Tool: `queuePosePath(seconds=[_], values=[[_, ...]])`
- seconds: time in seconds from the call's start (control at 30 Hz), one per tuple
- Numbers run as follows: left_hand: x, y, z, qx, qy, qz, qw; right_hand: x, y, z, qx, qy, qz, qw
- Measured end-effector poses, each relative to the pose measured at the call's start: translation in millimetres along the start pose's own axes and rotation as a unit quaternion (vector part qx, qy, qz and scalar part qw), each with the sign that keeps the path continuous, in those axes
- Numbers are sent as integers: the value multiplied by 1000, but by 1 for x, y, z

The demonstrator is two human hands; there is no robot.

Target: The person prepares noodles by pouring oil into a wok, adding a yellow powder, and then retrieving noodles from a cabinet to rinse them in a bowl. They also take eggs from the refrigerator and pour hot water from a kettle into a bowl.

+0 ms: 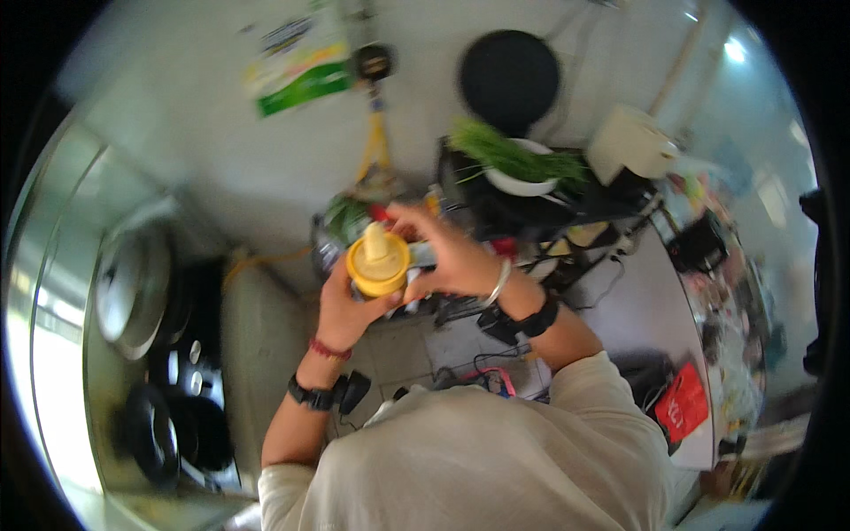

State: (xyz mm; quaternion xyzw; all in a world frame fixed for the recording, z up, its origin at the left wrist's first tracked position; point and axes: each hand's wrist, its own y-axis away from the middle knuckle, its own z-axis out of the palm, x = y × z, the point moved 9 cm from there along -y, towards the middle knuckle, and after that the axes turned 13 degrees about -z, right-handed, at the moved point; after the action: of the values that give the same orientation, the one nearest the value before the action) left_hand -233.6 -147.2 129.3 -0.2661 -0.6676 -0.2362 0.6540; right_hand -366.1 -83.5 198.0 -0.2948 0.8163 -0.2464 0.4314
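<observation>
A container with a round yellow cap point(378, 269) and a pale upright spout point(376, 241) is held out in front of my chest. My left hand point(345, 292) wraps its near left side, with the thumb along the front. Around the right side curve the thumb and fingers of my right hand point(451, 255). A grey-white piece point(422, 255) shows between that palm and the cap; blur hides whether it belongs to the container. The container's lower body is mostly covered by the cap and my hands. Just behind it are green leaves point(345, 218).
A white bowl point(521, 184) heaped with thin green stalks point(511, 156) stands on a dark stand at the back. Left are a gas stove point(199, 372), a black wok point(151, 435) and a large lidded pan point(133, 285). A red bag point(682, 403) lies right. Cables cross the tiled floor point(398, 352).
</observation>
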Motion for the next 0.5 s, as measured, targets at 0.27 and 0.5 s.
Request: queuePosePath(seconds=[0.27,0.5], values=[[28,-123,186,-145,-41,68,986,52,113,-154,135,71,94,984],[45,-174,304,-253,-239,138,927,69,196,-245,276,55,189,941]])
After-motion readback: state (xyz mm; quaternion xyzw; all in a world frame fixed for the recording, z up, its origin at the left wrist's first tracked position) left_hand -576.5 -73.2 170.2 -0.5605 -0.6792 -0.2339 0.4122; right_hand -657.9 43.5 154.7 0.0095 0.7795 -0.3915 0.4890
